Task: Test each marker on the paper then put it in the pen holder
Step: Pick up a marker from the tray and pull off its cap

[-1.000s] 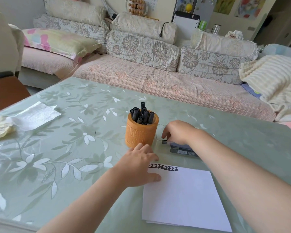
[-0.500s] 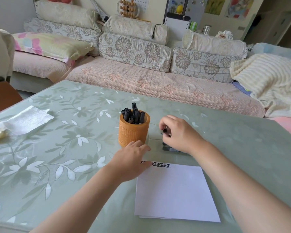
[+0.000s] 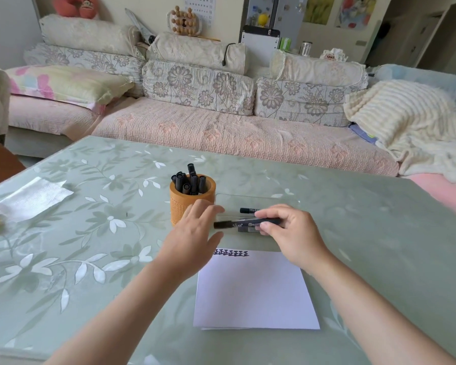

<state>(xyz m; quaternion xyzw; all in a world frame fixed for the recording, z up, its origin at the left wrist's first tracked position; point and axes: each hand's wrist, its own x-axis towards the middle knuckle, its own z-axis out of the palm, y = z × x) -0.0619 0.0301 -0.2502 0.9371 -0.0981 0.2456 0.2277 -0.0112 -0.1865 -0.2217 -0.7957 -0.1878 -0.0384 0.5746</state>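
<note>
The right hand (image 3: 292, 233) pinches a slim black marker (image 3: 245, 223) between thumb and curled fingers (image 3: 267, 213), holding it level just above the table. The left hand (image 3: 194, 234) is spread loosely, fingers nearly straight. The marker's capped end lies in the gap between its thumb and forefinger, but I cannot tell whether they touch. Just left stands the orange woven cylindrical pen holder (image 3: 181, 206), full of black markers (image 3: 190, 180). The white sheet of paper (image 3: 253, 288), with a row of black test marks (image 3: 231, 252) along its top edge, lies below the hands on the green floral table (image 3: 103, 233).
</note>
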